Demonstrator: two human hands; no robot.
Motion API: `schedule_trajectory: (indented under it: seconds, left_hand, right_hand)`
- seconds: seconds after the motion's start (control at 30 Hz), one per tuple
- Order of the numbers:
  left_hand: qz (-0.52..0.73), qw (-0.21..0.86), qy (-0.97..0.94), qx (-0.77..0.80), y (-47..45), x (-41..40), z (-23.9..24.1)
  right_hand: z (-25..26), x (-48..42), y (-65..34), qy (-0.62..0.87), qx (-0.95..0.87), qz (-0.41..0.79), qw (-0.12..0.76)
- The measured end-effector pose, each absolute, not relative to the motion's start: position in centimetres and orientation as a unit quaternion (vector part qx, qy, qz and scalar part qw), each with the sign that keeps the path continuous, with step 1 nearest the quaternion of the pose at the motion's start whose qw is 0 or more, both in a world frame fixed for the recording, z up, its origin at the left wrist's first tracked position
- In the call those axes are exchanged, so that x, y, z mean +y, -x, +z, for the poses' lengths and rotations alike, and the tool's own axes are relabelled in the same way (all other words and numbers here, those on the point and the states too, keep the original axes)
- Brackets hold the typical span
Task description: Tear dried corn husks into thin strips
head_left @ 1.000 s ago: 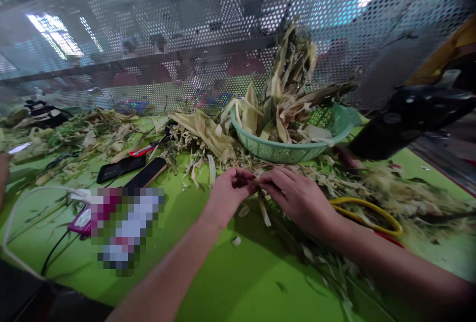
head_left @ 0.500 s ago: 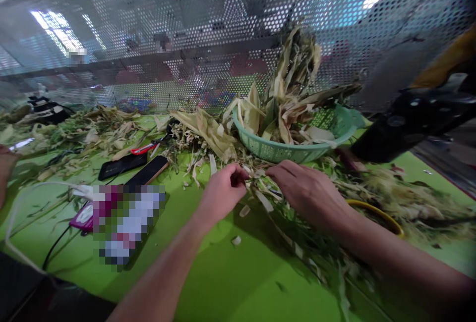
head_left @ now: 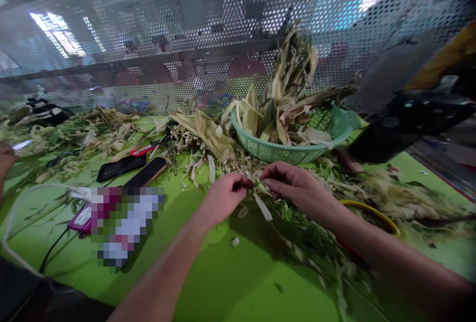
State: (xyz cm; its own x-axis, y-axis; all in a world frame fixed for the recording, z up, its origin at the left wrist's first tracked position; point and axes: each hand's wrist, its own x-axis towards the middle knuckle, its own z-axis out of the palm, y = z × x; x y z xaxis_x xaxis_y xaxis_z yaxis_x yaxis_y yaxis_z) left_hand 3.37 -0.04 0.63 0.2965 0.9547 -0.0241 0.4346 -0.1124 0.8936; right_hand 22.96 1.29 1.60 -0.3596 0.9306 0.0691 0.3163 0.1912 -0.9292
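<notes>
Low over the green table, my left hand [head_left: 225, 195] is closed, its thumb and index finger pinched together. Facing it, my right hand [head_left: 297, 186] also pinches, fingertips a few centimetres away. Between the two tips is a thin, pale green plant strip, small and partly hidden by the fingers. Just below them hangs or lies a long strand with pale husk pieces [head_left: 263, 207], trailing towards the lower right; whether it joins the pinched strip I cannot tell. Behind my hands stands a green plastic basket [head_left: 282, 152] holding dry corn husks [head_left: 286, 109].
Phones [head_left: 147, 173], a red-handled cutter [head_left: 141, 151] and a cable [head_left: 33, 188] lie left. Plant scraps [head_left: 92, 136] spread along a perforated metal screen [head_left: 208, 29]. A yellow-rimmed ring [head_left: 372, 208] sits under my right forearm. Another person's hand [head_left: 4, 163] shows at the left edge.
My right hand has turned, so its thumb and index finger now show from the side. My left hand has shifted slightly, with its fingertips closer to the right hand's.
</notes>
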Motion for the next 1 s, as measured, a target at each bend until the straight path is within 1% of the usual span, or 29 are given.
schedule_trajectory:
  seconds: [0.1,0.2,0.3,0.4,0.5,0.63,0.73,0.87,1.0]
  left_hand:
    - [0.301,0.354,-0.722,0.513,-3.43,-0.09,0.74]
    - [0.300,0.294,-0.754,0.504,-3.59,-0.37,1.05]
    - [0.309,0.273,-0.773,0.483,-3.83,-0.65,1.25]
    - [0.315,0.278,-0.781,0.462,-3.97,-0.70,1.12]
    - [0.322,0.333,-0.758,0.459,-3.81,-0.45,0.83]
    - [0.338,0.468,-0.675,0.459,-3.34,-0.02,0.74]
    - [0.350,0.513,-0.646,0.445,-3.35,0.03,0.86]
    - [0.364,0.556,-0.614,0.426,-3.73,-0.09,0.85]
    - [0.391,0.612,-0.535,0.431,-3.83,-0.16,0.81]
  right_hand:
    - [1.64,1.34,-23.12,0.457,-0.704,0.415,0.352]
    - [1.62,1.35,-23.20,0.457,-0.697,0.416,0.363]
    - [1.61,1.34,-23.16,0.458,-0.690,0.427,0.364]
    - [1.76,1.33,-23.14,0.450,-0.690,0.431,0.369]
    - [2.12,1.34,-23.21,0.445,-0.684,0.447,0.368]
    - [2.38,1.38,-23.18,0.435,-0.664,0.522,0.312]
    - [2.07,1.41,-22.92,0.413,-0.657,0.558,0.293]
    - [1.80,1.28,-22.62,0.416,-0.645,0.553,0.324]
    - [2.13,1.03,-22.60,0.444,-0.615,0.540,0.364]
